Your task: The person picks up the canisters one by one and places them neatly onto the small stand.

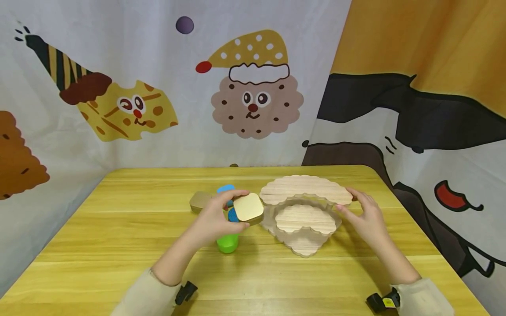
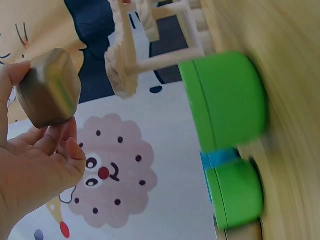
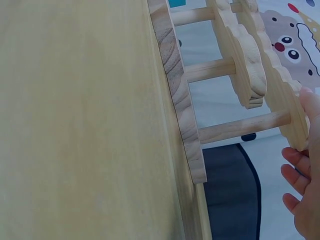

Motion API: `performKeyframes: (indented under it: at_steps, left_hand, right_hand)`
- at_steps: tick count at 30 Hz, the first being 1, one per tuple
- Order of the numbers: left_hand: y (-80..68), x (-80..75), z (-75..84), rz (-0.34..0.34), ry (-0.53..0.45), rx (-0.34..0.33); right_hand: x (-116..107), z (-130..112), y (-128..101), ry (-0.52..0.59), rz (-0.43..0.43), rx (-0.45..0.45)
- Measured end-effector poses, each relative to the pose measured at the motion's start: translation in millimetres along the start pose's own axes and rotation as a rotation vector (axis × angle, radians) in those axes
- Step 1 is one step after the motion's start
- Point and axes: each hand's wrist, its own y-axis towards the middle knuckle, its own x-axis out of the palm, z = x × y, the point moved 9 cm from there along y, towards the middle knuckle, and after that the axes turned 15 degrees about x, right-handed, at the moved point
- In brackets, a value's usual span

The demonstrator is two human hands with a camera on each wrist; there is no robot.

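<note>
My left hand point(image 1: 213, 219) grips a small rounded-square tin point(image 1: 248, 206), cream on its upper face and gold-brown on its sides. In the left wrist view, the gold tin point(image 2: 50, 89) is held between thumb and fingertips, raised above the table. My right hand point(image 1: 367, 217) pinches the right end of the highest, scalloped board of a tiered wooden stand point(image 1: 304, 186), thumb in front and fingers behind. The right wrist view shows the stand's shelves point(image 3: 245, 65) joined to its base by round dowels, with the fingers point(image 3: 295, 160) beside the top board.
Left of the stand, partly behind my left hand, are a green tin point(image 1: 227, 245), a blue tin point(image 1: 226, 188) and a gold-brown tin point(image 1: 199, 201). The left wrist view shows a larger green tin point(image 2: 227, 100) nearby. A printed curtain point(image 1: 189, 145) hangs beyond the table's far edge.
</note>
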Motion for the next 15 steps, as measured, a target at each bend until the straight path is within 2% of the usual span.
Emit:
performKeyframes:
  at_steps: [4, 9, 15]
  left_hand:
    - [11.5, 12.2, 1.7, -0.003, -0.021, 0.001]
    - [27.6, 29.5, 6.5, -0.020, 0.008, 0.019]
    - [46.0, 53.2, 7.9, -0.036, -0.072, -0.002]
  right_hand:
    - [0, 0, 0, 0.000, -0.002, -0.001]
    - [-1, 0, 0, -0.006, 0.000, -0.005]
    - [-1, 0, -1, 0.000, 0.010, -0.017]
